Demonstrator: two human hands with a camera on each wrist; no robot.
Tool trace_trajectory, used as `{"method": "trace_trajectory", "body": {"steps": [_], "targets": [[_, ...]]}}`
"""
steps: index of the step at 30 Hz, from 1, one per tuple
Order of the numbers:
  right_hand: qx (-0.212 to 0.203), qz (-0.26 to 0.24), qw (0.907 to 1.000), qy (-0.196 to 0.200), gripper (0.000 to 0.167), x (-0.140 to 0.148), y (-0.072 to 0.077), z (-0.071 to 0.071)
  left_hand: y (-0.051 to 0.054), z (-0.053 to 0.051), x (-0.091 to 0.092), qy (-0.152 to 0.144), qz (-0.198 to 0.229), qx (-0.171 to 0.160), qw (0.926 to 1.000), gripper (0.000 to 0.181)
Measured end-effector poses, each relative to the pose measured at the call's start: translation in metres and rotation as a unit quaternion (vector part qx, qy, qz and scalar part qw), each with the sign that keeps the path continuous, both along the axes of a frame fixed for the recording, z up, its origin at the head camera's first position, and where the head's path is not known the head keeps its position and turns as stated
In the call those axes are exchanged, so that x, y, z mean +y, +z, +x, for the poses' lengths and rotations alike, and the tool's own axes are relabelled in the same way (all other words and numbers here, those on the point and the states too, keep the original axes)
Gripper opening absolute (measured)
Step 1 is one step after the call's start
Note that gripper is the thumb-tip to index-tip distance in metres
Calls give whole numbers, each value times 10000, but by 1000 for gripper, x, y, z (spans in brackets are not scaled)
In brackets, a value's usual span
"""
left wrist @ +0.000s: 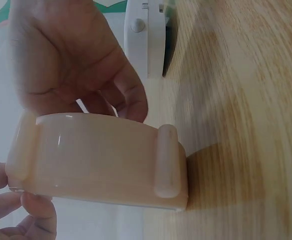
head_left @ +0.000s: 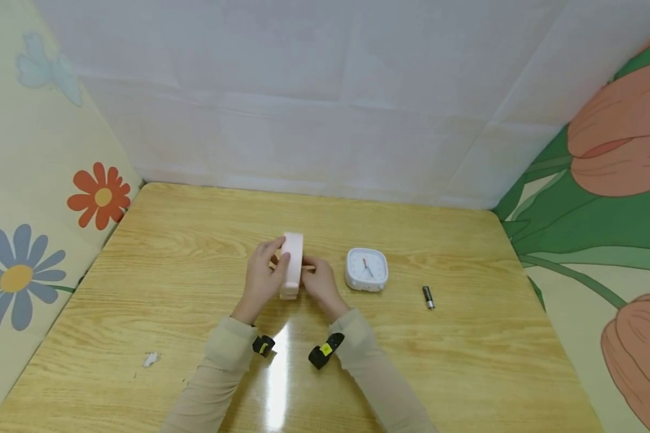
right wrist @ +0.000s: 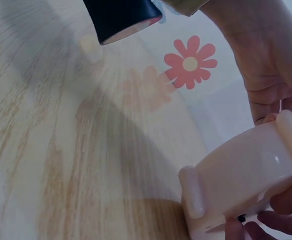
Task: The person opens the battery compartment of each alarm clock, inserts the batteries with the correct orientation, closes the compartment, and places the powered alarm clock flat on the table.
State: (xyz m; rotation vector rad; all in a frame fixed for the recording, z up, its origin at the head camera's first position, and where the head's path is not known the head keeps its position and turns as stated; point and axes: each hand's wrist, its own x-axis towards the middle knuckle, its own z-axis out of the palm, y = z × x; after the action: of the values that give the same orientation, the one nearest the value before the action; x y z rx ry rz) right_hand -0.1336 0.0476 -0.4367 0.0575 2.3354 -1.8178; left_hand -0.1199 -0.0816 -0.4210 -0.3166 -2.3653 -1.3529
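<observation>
A pink alarm clock [head_left: 294, 255] stands edge-on to the head view, its rounded side with two stubby feet [left wrist: 167, 162] showing in the left wrist view. My left hand [head_left: 260, 275] grips it from the left, thumb and fingertips at its upper edge. On the other side, my right hand [head_left: 321, 284] has its curled fingers against the clock's flat side. Between those fingers, a small dark spot [right wrist: 241, 218] shows in the right wrist view; what it is stays unclear. The clock's dial is hidden.
A white alarm clock [head_left: 366, 269] sits to the right of my hands, dial up. Farther right, a black battery [head_left: 428, 297] lies on the wooden table [head_left: 466, 361]. A white scrap [head_left: 150, 359] is at the front left. Patterned cloth walls stand around the table.
</observation>
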Motion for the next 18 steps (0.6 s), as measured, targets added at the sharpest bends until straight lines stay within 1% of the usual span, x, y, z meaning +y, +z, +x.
{"method": "trace_trajectory", "body": {"steps": [3,5,6,7,10,14,16,18], "targets": [[1,-15,10000,-44,34,-1,6,1,0,0,-1,6,-3,-107,9999,32],[-20,-147,9999,-64,33,-1,8,1,1,0,-1,1,4,-166,9999,32],[-43,-228,9997,-83,33,0,3,-1,1,0,-1,-4,11,-209,9998,33],[-68,-310,9995,-93,32,0,5,-1,1,0,-1,-7,20,-209,9998,33],[-156,-528,9984,-109,31,0,10,0,1,-1,-1,17,103,-323,9994,35],[-242,-601,9978,-121,32,0,13,2,1,-1,-1,33,262,-469,9985,37],[-292,-597,9977,-160,33,0,14,2,0,-2,-2,-1,366,-584,9976,37],[-357,-575,9975,-187,34,1,15,2,-2,-2,-4,-54,477,-822,9955,37]]}}
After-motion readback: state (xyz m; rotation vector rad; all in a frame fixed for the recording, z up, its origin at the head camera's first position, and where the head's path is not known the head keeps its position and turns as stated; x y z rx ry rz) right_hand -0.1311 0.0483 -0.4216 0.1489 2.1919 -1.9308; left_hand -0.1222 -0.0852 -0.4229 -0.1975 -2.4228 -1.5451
